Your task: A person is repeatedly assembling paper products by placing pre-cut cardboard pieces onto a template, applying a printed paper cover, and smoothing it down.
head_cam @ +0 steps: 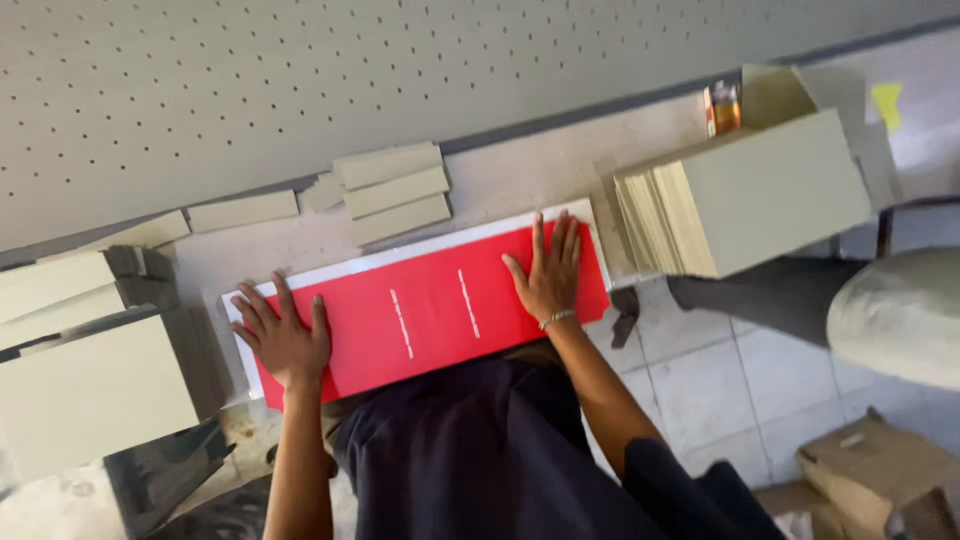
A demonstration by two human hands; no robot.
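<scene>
A long red sheet (430, 305) with two thin white dotted lines lies on a white backing on the workbench (520, 180), right in front of me. My left hand (283, 335) presses flat on its left end, fingers spread. My right hand (548, 272), a bracelet on its wrist, lies flat on the right end with the fingers together and pointing away from me. Neither hand holds anything.
A tall stack of grey boards (745, 195) sits at the right, more stacks of boards (85, 370) at the left. Narrow grey strips (392, 190) lie behind the sheet. A perforated wall panel (300, 80) rises beyond. A small can (722, 107) and cardboard boxes (875, 470) are at right.
</scene>
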